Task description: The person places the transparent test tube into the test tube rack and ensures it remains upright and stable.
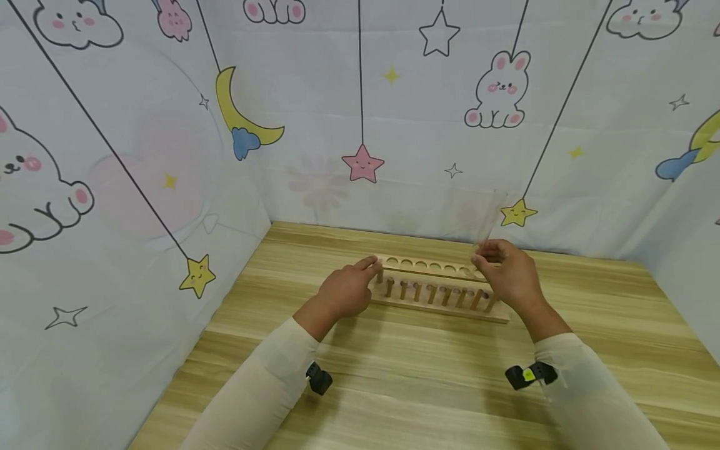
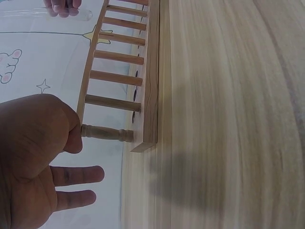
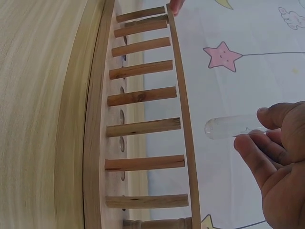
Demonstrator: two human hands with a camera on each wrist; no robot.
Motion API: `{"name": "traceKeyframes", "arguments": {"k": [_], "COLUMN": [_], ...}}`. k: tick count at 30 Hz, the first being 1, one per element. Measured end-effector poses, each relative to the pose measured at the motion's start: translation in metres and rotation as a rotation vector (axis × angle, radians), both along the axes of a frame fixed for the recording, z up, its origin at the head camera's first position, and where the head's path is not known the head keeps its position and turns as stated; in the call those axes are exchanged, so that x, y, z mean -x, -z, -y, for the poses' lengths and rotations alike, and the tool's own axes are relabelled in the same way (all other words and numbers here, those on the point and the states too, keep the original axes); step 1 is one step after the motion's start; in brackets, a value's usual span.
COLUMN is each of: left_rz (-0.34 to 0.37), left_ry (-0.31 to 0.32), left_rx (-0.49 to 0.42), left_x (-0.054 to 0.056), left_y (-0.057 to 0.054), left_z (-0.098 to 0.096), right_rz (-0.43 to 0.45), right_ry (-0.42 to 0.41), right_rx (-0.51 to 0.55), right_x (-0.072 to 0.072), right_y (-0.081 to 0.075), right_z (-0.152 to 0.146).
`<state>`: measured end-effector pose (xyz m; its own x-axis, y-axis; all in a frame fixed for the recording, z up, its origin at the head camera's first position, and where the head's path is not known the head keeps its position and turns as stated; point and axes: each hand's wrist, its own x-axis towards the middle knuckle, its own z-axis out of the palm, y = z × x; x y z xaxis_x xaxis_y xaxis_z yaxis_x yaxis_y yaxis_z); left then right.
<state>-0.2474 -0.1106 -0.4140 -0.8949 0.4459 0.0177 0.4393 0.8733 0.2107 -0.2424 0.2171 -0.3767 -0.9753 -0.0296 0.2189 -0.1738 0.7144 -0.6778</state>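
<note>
A wooden test tube rack (image 1: 444,314) stands on the table, with a row of round holes in its top rail and several upright pegs below. At its left end, my left hand (image 1: 347,290) grips the top rail between thumb and index finger. Two other fingers of that hand (image 2: 35,157) stretch out past the rack's end in the left wrist view. Above the rack's right part, my right hand (image 1: 513,275) pinches a clear test tube (image 1: 492,215) between thumb and fingertips. In the right wrist view the rounded end of the test tube (image 3: 224,128) hangs beside the top rail, apart from it.
The rack sits near the back of a wood-grain table (image 1: 394,387). Behind it hangs a white cloth (image 1: 315,112) printed with stars, moons and rabbits, which also rises along the left and right sides. A small black camera is strapped on each wrist.
</note>
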Motion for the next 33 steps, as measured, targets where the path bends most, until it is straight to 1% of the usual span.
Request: {"name": "traceKeyframes", "arguments": {"k": [8,27,33], "left_rz": [-0.001,0.009,0.008], "left_ry": [-0.002,-0.007,-0.002], "left_rx": [0.012,0.015,0.020], "left_x": [0.000,0.001,0.001], "left_y": [0.001,0.000,0.000], "left_z": [-0.001,-0.001,-0.001], "right_rz": [-0.032,-0.052,-0.038], "right_ry": [-0.005,-0.018,-0.018], "right_rx": [0.002,0.012,0.019], "right_x": [0.001,0.005,0.006], "right_y": [0.002,0.006,0.007], "right_z": [0.004,0.011,0.012]}}
